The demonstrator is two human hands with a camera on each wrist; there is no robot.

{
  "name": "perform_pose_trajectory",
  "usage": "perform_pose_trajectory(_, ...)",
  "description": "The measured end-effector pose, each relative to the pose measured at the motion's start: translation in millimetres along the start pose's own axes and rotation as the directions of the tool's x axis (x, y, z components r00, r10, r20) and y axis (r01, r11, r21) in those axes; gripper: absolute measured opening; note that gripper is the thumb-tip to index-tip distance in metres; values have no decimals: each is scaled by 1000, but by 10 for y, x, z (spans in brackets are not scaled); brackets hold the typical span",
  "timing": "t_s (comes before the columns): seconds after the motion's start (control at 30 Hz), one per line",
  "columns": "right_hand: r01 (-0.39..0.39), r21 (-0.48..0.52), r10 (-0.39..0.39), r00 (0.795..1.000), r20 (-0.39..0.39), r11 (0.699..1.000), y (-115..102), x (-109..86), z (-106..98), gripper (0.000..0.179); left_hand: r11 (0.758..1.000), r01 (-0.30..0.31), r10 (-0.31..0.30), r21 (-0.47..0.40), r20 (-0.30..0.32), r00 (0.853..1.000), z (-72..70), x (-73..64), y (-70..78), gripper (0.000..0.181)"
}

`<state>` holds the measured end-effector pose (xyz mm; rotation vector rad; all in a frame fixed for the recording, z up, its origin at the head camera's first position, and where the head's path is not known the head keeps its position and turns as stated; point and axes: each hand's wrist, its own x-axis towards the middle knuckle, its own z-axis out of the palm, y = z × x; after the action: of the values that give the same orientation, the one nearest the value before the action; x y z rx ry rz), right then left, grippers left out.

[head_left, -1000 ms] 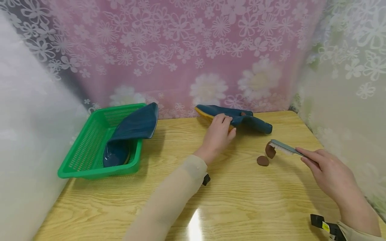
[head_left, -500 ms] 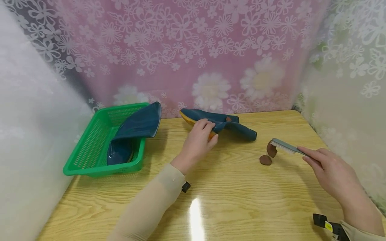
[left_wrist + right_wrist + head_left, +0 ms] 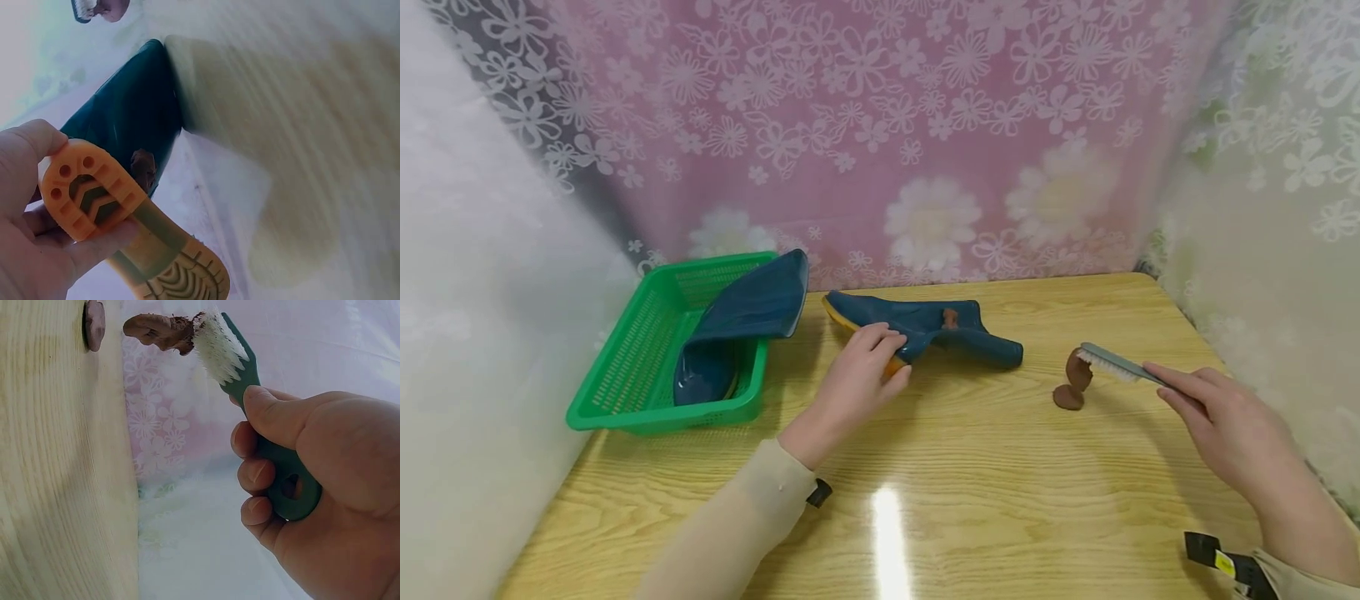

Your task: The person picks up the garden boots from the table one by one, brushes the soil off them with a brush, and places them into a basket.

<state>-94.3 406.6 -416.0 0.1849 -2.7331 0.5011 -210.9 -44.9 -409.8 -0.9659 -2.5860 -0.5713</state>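
Note:
My left hand (image 3: 850, 379) grips a blue rain boot (image 3: 977, 343) by its heel, just above the table. In the left wrist view the thumb and fingers hold the heel of its orange sole (image 3: 147, 240); a brown clay-like smear (image 3: 143, 167) clings to the shaft. My right hand (image 3: 1232, 429) holds a brush (image 3: 1116, 364) by its grey-green handle, the thumb lying along it. From the white bristles (image 3: 217, 350) hangs a brown clay-like lump (image 3: 159, 330). Below it, a flat brown piece (image 3: 1067, 397) lies on the table.
A green plastic basket (image 3: 625, 358) stands at the left. Another blue rain boot (image 3: 752, 300) lies in it, its shaft leaning over the right rim. Flowered curtains (image 3: 880, 150) hang behind and at the sides of the wooden table (image 3: 985, 483).
My left hand has carried the boot leftward and toward me, and the brown smear shows more fully. The right hand with the brush stays almost still.

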Motion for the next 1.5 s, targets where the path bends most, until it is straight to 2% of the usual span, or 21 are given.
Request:
perform_pose_trajectory(0.2,2,-3,-2,1000,-6,1000,1,-4,0,36,1000,-30,30,5,39,999,-48,-179,-63,44)
perform_pose_trajectory(0.4,-10,1,10,1000,7,1000,3,-12,9,37,996,-90,89,13,54,995,-72,-295,-98,45)
perform_pose_trajectory(0.6,-8,-1,8,1000,11,1000,-3,-11,26,37,983,-176,171,44,102,980,-81,-397,-145,46)
perform_pose_trajectory(0.83,-2,-1,2,1000,6,1000,-9,-1,38,37,977,-204,192,55,172,966,-121,-473,-178,46)
perform_pose_trajectory(1.03,-6,11,5,1000,11,1000,-29,16,36,37,975,-207,184,86,225,957,-92,-522,-179,46)
perform_pose_trajectory(1.17,4,9,-4,1000,6,1000,-31,20,36,37,967,-193,146,168,253,956,-67,-549,-131,47)
perform_pose_trajectory(1.37,13,14,-13,1000,2,1000,-37,24,40,37,914,-166,80,369,238,968,26,-465,51,63)
perform_pose_trajectory(1.5,19,19,-19,1000,4,1000,-51,27,56,37,896,-163,55,412,261,964,130,-325,156,81)
